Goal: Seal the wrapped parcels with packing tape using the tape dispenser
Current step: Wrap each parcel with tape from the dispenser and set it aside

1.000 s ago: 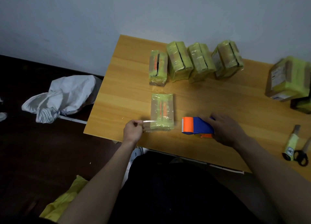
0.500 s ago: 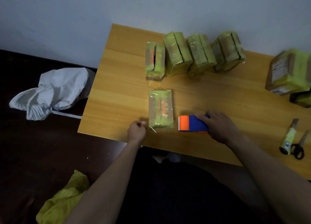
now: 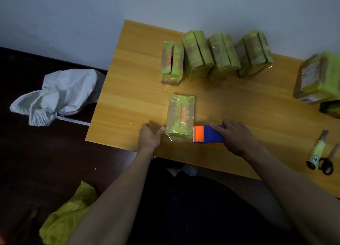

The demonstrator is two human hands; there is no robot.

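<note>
Head view: wooden table point(image 3: 239, 105) pushed against a plain white wall point(image 3: 92, 15), dark floor point(image 3: 27, 162) to its left. Parcel point(image 3: 180, 116) lies flat near the front edge. Left hand point(image 3: 149, 137) rests beside it, fingers relaxed, thumb touching the parcel's left side. Right hand point(image 3: 235, 136) grips the blue-orange tape dispenser point(image 3: 207, 134), its orange end against the parcel's right side. Four wrapped parcels point(image 3: 217, 57) line the back. Scissors point(image 3: 327, 162) at right. White sack point(image 3: 55, 95) on floor.

Glossy clear film wraps the parcel point(image 3: 180, 117) on the smooth wood-grain table point(image 3: 132, 90).
</note>
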